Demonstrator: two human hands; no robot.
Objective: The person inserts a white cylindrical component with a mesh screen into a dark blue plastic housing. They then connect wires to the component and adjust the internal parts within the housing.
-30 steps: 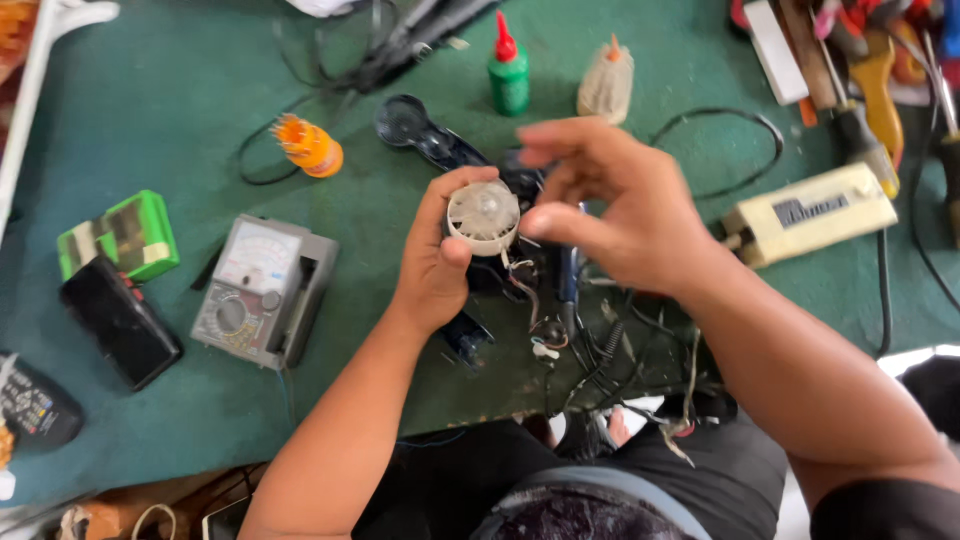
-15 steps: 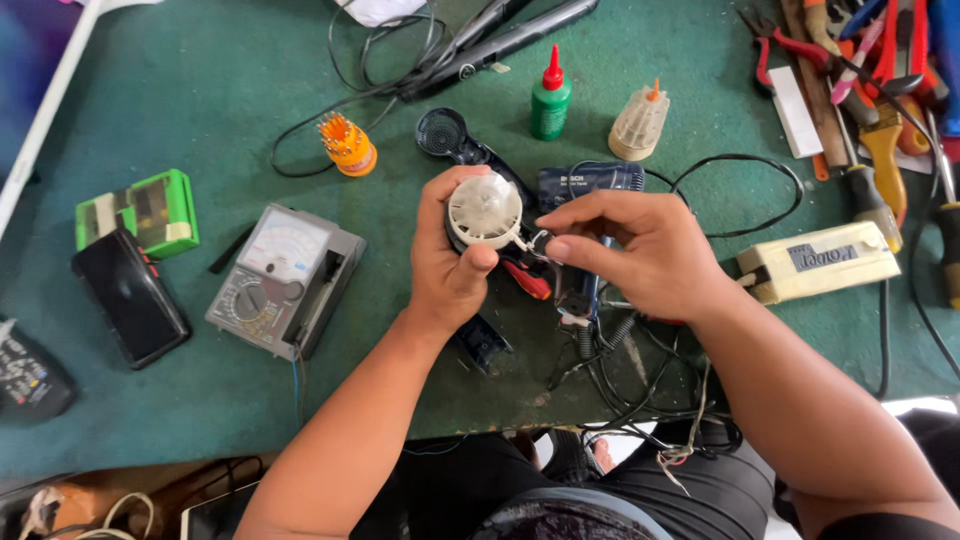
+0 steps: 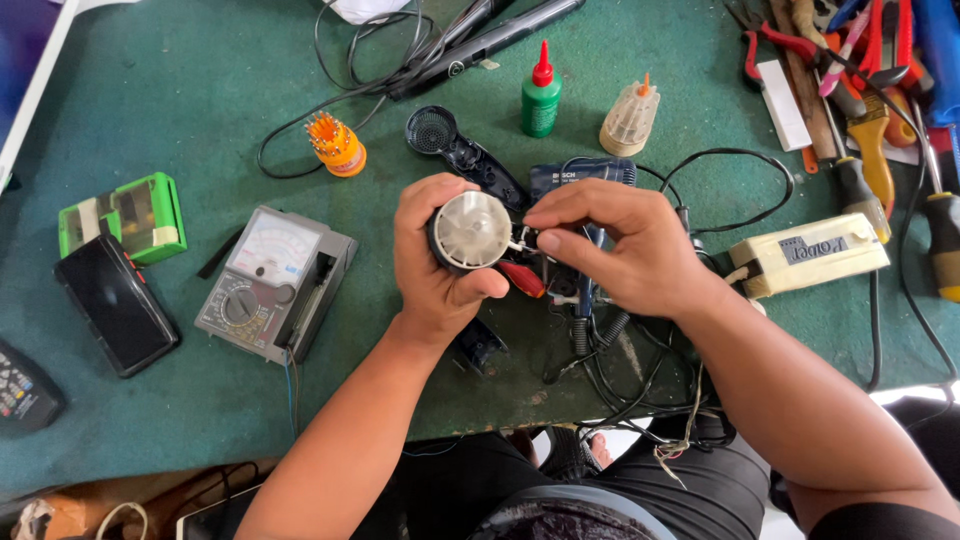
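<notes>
At frame centre, my left hand point(image 3: 440, 265) clamps the round, cream plastic fan motor point(image 3: 470, 230), while my right hand point(image 3: 625, 250), immediately right, pinches its side wires together.

A dark-screened phone point(image 3: 115, 303) is lying at the left. A multimeter's pale dial face point(image 3: 277, 250) is sitting beside it. A green box point(image 3: 124, 216) is resting above.

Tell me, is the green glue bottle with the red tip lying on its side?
No, the green bottle stands upright on the green mat, red tip up, beyond the left hand holding the round fan part.
</notes>
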